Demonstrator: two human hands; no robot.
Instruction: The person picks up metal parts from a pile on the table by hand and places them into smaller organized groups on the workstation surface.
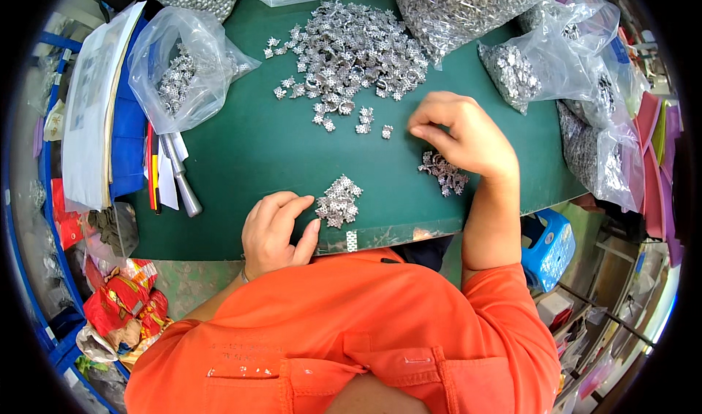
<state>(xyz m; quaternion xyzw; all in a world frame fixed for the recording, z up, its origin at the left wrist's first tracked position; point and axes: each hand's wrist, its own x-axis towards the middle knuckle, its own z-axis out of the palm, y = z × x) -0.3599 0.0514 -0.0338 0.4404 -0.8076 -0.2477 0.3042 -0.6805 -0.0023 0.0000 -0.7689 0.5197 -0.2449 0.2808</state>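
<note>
A: Two hands are observed on the green table (241,151). Left hand (274,231) is laid near the front edge, fingers loosely curled, nothing clasped; thumb tip and fingertips are set against a small cluster of silver metal pieces (338,200).

B: Right hand?

A: Right hand (461,132) is held further out, fingers bent inward with tips drawn together. Whether a piece is pinched cannot be told. A second small heap (443,172) is partly covered beneath its wrist.

B: Stock location?

A: A large loose pile of the same pieces (351,52) is spread at the table's far middle, well apart from the left hand. A single stray piece (387,131) is noted just beside the right fingertips.

B: Surroundings?

A: Clear plastic bags of parts (186,66) are recorded at left; more bags (578,70) at right. A metal-handled tool (183,183) is lying left of the work area.
</note>
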